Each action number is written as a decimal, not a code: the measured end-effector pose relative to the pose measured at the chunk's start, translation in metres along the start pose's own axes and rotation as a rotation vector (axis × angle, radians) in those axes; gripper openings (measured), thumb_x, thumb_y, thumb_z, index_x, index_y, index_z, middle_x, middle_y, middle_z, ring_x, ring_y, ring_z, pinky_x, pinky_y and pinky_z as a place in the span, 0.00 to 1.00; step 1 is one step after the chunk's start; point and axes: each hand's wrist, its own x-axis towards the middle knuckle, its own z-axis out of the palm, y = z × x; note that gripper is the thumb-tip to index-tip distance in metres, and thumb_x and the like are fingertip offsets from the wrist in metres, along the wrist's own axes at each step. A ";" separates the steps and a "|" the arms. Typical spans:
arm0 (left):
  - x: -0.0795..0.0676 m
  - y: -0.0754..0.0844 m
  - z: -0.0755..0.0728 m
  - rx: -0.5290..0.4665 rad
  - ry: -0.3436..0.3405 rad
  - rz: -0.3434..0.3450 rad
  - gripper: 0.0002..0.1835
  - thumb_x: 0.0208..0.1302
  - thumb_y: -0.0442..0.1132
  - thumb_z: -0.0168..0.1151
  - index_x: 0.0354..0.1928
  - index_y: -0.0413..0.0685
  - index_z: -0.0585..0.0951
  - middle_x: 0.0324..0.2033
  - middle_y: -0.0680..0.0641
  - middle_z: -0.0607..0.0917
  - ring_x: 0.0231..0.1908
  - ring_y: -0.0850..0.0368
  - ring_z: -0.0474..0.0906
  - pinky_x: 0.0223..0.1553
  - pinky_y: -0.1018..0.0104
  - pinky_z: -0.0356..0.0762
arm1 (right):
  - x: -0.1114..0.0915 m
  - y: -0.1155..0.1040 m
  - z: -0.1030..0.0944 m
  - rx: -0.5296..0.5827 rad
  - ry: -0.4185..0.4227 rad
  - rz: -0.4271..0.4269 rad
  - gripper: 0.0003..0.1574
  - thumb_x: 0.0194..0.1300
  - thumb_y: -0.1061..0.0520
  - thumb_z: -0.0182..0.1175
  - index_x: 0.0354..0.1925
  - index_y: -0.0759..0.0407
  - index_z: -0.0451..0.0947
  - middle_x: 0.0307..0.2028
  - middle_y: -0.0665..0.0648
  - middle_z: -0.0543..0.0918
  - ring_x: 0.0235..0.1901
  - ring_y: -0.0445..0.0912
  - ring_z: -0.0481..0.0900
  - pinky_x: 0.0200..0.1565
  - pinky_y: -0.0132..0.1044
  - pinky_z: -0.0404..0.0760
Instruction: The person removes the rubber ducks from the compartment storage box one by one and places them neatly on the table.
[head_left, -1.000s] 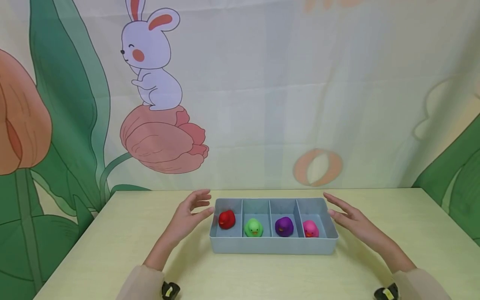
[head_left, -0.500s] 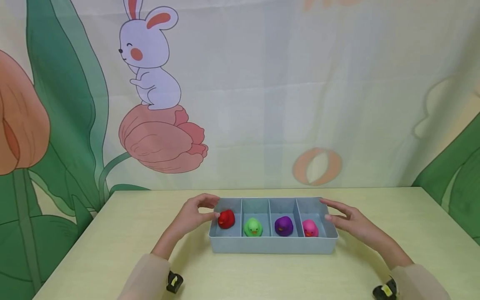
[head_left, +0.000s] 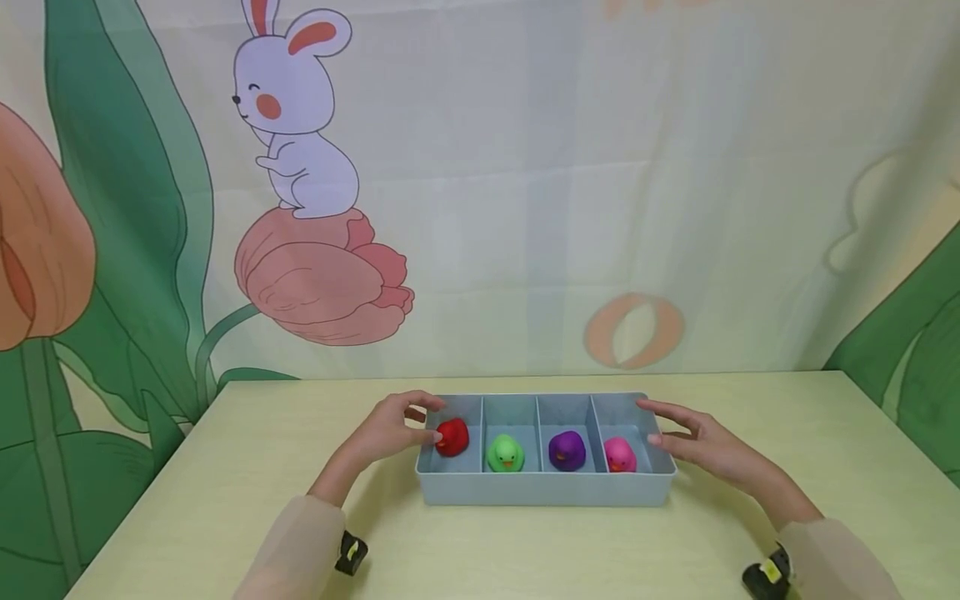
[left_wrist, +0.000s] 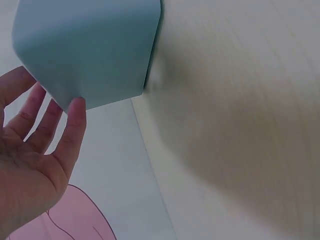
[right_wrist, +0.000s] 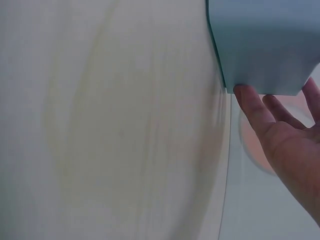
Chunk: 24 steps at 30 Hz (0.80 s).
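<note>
A grey-blue divided tray stands on the table, with one toy duck in each compartment. From left to right these are a red duck, a green duck, a purple duck and a pink duck. My left hand grips the tray's left end, thumb over the rim beside the red duck. At the right end my right hand holds the rim with thumb and index finger. Both wrist views show other fingers against the outer end walls of the tray.
The pale wooden table ends just behind the tray, where a printed cloth with a rabbit and tulips hangs. A black band sits at the left wrist, another black band at the right.
Both hands have moved inward, from beside the tray onto its two ends. The left thumb now overlaps the rim near the red duck. The tray and ducks stay in place.
</note>
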 end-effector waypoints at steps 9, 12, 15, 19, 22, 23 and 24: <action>0.006 0.010 0.005 0.229 -0.030 0.049 0.19 0.50 0.30 0.67 0.47 0.41 0.79 0.44 0.45 0.81 0.43 0.49 0.73 0.45 0.57 0.75 | 0.001 0.004 -0.001 0.016 -0.014 -0.005 0.36 0.65 0.53 0.53 0.68 0.60 0.54 0.69 0.65 0.44 0.61 0.71 0.53 0.54 0.59 0.66; 0.008 0.015 0.007 0.296 -0.046 0.031 0.18 0.49 0.29 0.66 0.45 0.41 0.80 0.41 0.46 0.82 0.42 0.50 0.74 0.45 0.57 0.75 | 0.001 0.003 -0.001 0.032 -0.023 0.001 0.37 0.66 0.54 0.53 0.68 0.60 0.53 0.69 0.66 0.43 0.61 0.72 0.53 0.54 0.59 0.66; 0.011 0.018 0.010 0.361 -0.068 0.009 0.17 0.49 0.28 0.66 0.44 0.43 0.81 0.38 0.48 0.82 0.41 0.52 0.75 0.44 0.59 0.76 | 0.000 0.003 -0.002 0.042 -0.030 0.010 0.37 0.65 0.54 0.53 0.68 0.60 0.53 0.69 0.66 0.42 0.62 0.72 0.50 0.54 0.59 0.66; 0.015 0.018 0.012 0.443 -0.090 0.011 0.16 0.48 0.28 0.66 0.43 0.43 0.82 0.36 0.49 0.82 0.39 0.53 0.75 0.43 0.60 0.76 | 0.000 0.004 -0.002 0.036 -0.027 0.012 0.36 0.65 0.54 0.53 0.68 0.60 0.53 0.69 0.66 0.42 0.63 0.71 0.46 0.54 0.58 0.66; 0.017 0.018 0.013 0.485 -0.099 0.013 0.16 0.48 0.29 0.67 0.43 0.44 0.82 0.35 0.49 0.82 0.38 0.54 0.75 0.42 0.61 0.76 | 0.001 0.005 -0.002 0.039 -0.027 0.010 0.36 0.65 0.54 0.53 0.67 0.60 0.54 0.69 0.65 0.43 0.64 0.70 0.45 0.55 0.58 0.66; 0.017 0.019 0.013 0.499 -0.102 0.015 0.16 0.48 0.29 0.67 0.43 0.44 0.82 0.35 0.49 0.82 0.38 0.54 0.75 0.42 0.61 0.75 | 0.000 0.005 -0.002 0.041 -0.029 0.008 0.36 0.65 0.54 0.53 0.67 0.60 0.54 0.69 0.65 0.43 0.64 0.70 0.45 0.55 0.58 0.66; 0.017 0.019 0.013 0.512 -0.104 0.017 0.16 0.48 0.29 0.67 0.43 0.44 0.82 0.36 0.49 0.82 0.38 0.54 0.75 0.41 0.61 0.75 | 0.000 0.005 -0.002 0.043 -0.030 0.003 0.36 0.65 0.54 0.53 0.67 0.60 0.54 0.69 0.66 0.43 0.64 0.71 0.45 0.55 0.58 0.66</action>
